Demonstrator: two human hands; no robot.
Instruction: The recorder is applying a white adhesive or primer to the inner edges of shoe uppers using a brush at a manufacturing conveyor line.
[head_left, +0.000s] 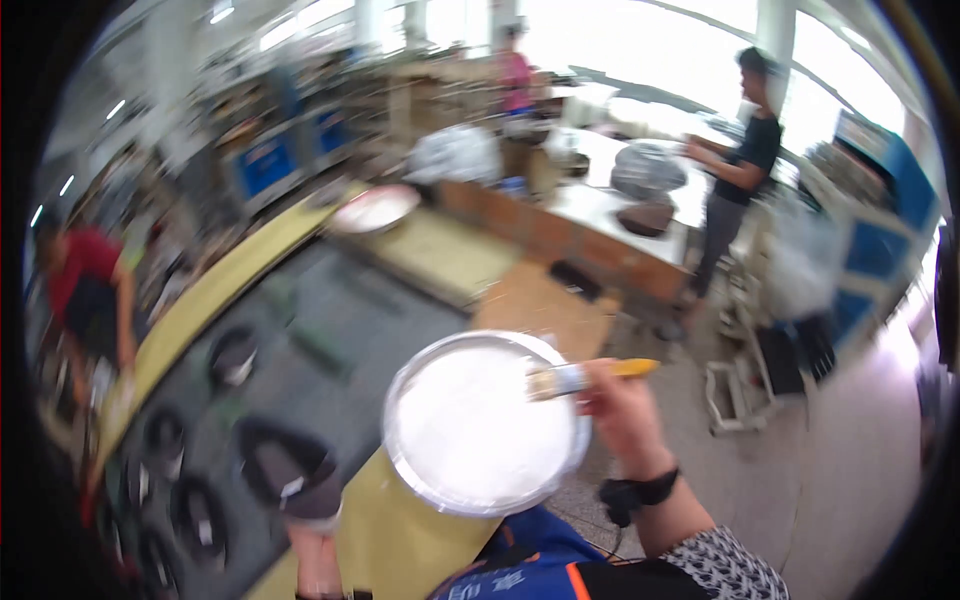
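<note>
Brush (pixel 566 380) over right side of tub (pixel 470 506); belt (pixel 385 330) left of tub.

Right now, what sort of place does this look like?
Likely a factory workshop, perhaps for footwear: dark shoe-like pieces lie on a grey surface, a brush is held over a wide basin, and a person stands at a white table.

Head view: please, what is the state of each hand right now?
Left hand: holding a dark shoe-like piece; fingers hidden.
Right hand: closed, holding a yellow-handled brush.
</note>
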